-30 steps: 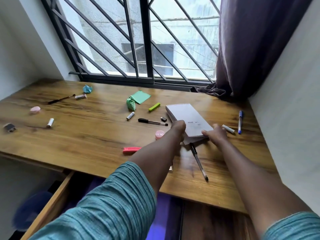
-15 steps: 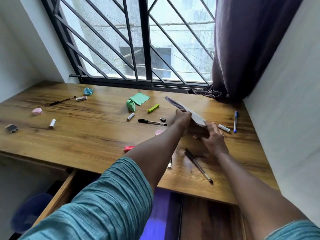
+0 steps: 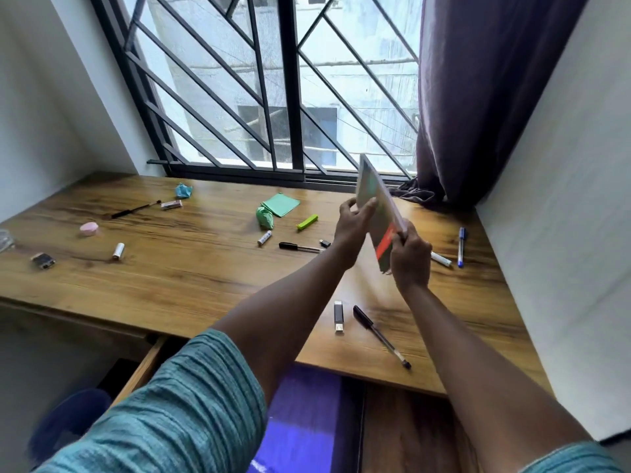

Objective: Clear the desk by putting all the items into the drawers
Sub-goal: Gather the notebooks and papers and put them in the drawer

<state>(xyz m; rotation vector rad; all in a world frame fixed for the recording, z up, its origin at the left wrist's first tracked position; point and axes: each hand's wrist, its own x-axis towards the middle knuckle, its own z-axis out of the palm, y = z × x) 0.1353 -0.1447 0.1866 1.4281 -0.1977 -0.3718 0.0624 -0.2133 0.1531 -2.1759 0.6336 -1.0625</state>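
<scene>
Well, the notebook (image 3: pixel 380 216) is off the desk (image 3: pixel 170 285) and up in the air right of centre frame, tilted almost on edge with its top corner reaching toward the window bars (image 3: pixel 290 83). The left hand (image 3: pixel 350 230) pinches its left side, thumb and fingers curled onto the cover, while the right hand (image 3: pixel 409 259) grips the lower right edge near a red patch on the cover. Both arms stretch up from the bottom of the frame in teal sleeves. Below the hands, toward lower centre, a USB stick (image 3: pixel 338 315) and a black pen (image 3: pixel 379 336) lie near each other on the wood. At the right edge of the desk a white marker (image 3: pixel 440 258) sits just beside a blue pen (image 3: pixel 461 245). Left of the hands lie a second black pen (image 3: pixel 300 247), a small white tube (image 3: pixel 264 238), a green highlighter (image 3: pixel 307 222), a green paper wad (image 3: pixel 264 217) and a flat green sheet (image 3: pixel 280 204). Further to the upper left are a teal wad (image 3: pixel 183 190), an eraser (image 3: pixel 171 204) and a thin dark stick (image 3: pixel 135 209); a pink jar (image 3: pixel 89 229) and another white tube (image 3: pixel 118 250) sit at far left. A drawer (image 3: pixel 143 367) stands open under the desk's front edge at lower left, its inside mostly hidden by the left sleeve. A purple curtain (image 3: pixel 478 97) hangs at upper right.
</scene>
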